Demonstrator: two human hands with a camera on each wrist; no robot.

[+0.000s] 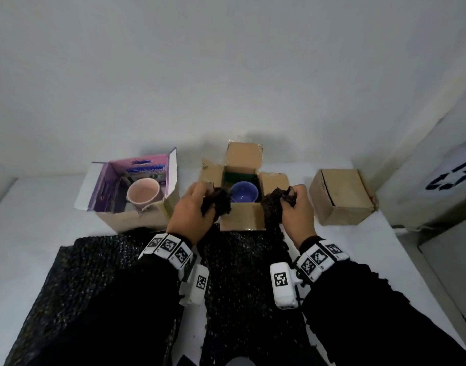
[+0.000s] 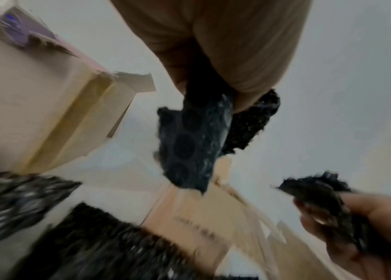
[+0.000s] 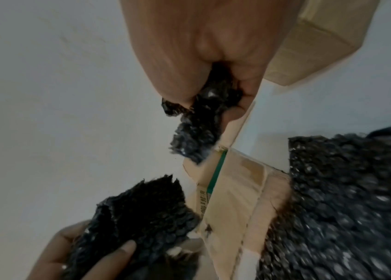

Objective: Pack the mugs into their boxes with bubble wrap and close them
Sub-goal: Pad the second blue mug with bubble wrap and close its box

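Observation:
A blue mug [image 1: 244, 192] sits inside the open brown box [image 1: 242, 216] in the middle of the table. A pink mug [image 1: 143, 196] stands in the open purple-lined box [image 1: 131, 190] to the left. Black bubble wrap [image 1: 242, 281] lies in front of the boxes. My left hand [image 1: 193, 210] grips its far left corner [image 2: 194, 144], and my right hand [image 1: 295, 204] grips the far right corner [image 3: 199, 130]. Both corners are raised at the front of the brown box, one on each side of it.
A closed brown box [image 1: 341, 196] stands at the right of the white table [image 1: 42, 207]. More black bubble wrap [image 1: 76, 273] covers the near left. A white bin with a recycling mark [image 1: 449, 178] stands past the table's right edge. A white wall rises behind.

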